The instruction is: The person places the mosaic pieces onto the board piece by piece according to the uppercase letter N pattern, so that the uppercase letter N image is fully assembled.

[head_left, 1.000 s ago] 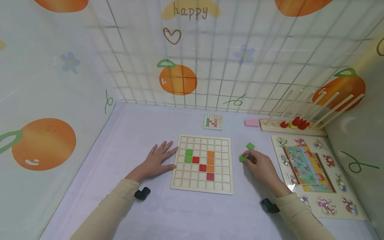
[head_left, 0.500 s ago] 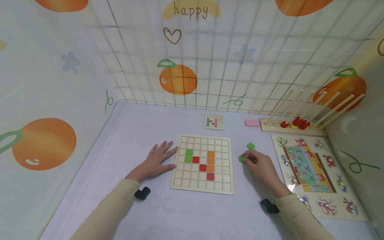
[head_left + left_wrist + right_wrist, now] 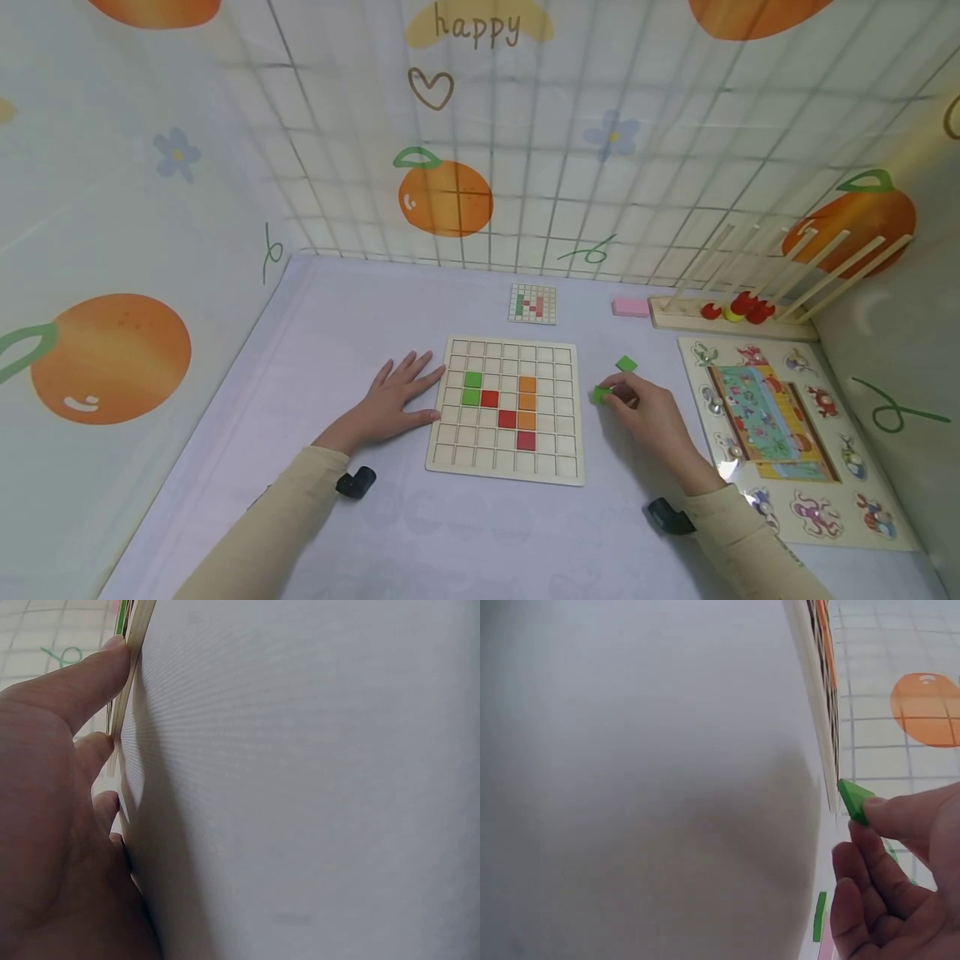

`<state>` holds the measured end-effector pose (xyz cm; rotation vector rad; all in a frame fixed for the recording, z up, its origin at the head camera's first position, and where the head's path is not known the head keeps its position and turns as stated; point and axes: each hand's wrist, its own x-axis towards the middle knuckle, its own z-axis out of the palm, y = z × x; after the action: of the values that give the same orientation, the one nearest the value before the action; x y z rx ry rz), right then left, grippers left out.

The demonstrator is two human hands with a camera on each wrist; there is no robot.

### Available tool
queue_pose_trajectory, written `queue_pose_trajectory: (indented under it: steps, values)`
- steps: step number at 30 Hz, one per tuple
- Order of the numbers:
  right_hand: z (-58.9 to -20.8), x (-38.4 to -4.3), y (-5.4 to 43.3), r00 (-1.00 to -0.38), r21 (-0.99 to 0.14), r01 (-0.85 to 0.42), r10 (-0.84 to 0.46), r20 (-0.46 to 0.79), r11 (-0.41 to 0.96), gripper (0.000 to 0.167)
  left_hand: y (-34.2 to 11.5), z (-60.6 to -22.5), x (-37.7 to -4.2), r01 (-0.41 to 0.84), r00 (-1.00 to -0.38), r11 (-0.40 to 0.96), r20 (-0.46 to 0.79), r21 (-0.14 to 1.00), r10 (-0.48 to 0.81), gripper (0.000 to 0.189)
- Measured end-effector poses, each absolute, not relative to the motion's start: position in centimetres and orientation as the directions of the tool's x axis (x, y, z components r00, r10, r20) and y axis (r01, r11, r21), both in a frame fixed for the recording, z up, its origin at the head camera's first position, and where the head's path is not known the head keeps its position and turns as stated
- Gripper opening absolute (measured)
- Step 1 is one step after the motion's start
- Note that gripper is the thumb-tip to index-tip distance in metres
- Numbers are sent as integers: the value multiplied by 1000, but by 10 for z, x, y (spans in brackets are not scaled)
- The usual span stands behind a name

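My right hand (image 3: 645,417) pinches a green square tile (image 3: 855,801) between thumb and fingers, just to the right of the wooden grid board (image 3: 553,468). A second green tile (image 3: 626,363) lies on the table behind that hand. My left hand (image 3: 386,408) has its fingers spread, with the thumb and a fingertip touching the board's left edge. In the board's cells sit two green tiles (image 3: 472,388), several red tiles (image 3: 507,419) in a diagonal and several orange tiles (image 3: 527,402) in a column. The left wrist view shows the left fingers (image 3: 90,682) against the board's edge.
Behind the board lies a small pattern card (image 3: 532,304). A pink block (image 3: 630,307) stands beside a wooden peg rack (image 3: 731,321) with red and yellow beads. A sea-animal puzzle board (image 3: 795,450) takes up the right side.
My right hand has shifted slightly left with the green tile, nearer the board. The left hand and the tiles on the board stay where they were.
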<state>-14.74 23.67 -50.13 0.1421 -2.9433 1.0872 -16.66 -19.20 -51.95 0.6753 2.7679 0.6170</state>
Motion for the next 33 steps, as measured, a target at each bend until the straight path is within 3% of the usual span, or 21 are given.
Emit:
queue_pose_trajectory:
  steps: [18,33]
  values:
    - [-493,-142,209,-993,-709,-61,-111,-25,702,18,-193,-522,-168,375,-868,815,-140,441,476,81]
    - [-495,-138,178,-976,-732,-154,-218,8,664,18,-194,-525,-168,378,-870,811,-128,447,476,80]
